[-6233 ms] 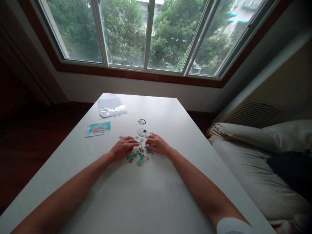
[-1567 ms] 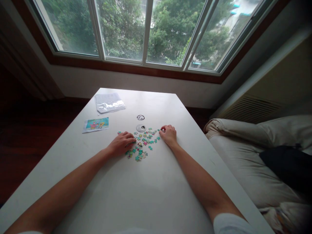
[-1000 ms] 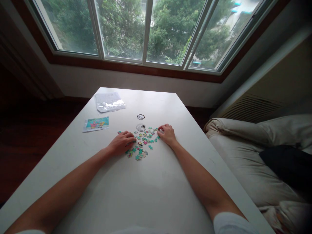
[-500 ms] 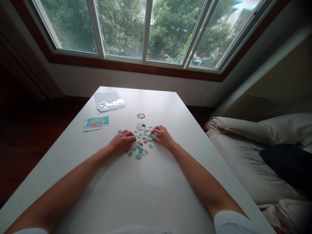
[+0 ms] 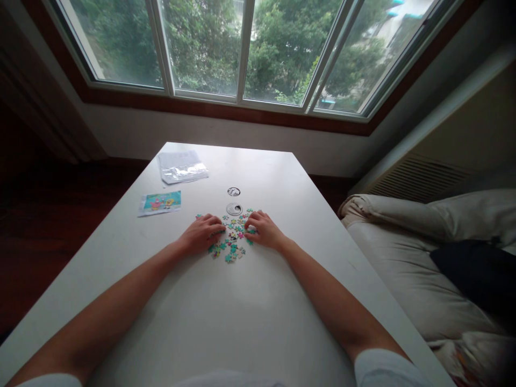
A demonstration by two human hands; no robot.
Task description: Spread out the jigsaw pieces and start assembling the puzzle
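Note:
Several small teal, pink and yellow puzzle pieces lie scattered in a loose heap on the white table. My left hand rests palm down on the heap's left side, fingers curled over some pieces. My right hand lies on the heap's right side, fingers bent and touching pieces. What, if anything, either hand pinches is hidden under the fingers.
A colourful picture card and a clear plastic bag lie at the table's far left. Two small round discs sit just beyond the pieces. A bed with pale bedding runs along the right. Windows stand behind the table.
My right hand has slid leftward from the far right of the pieces into the heap, pushing the pieces closer together. My left hand has stayed put.

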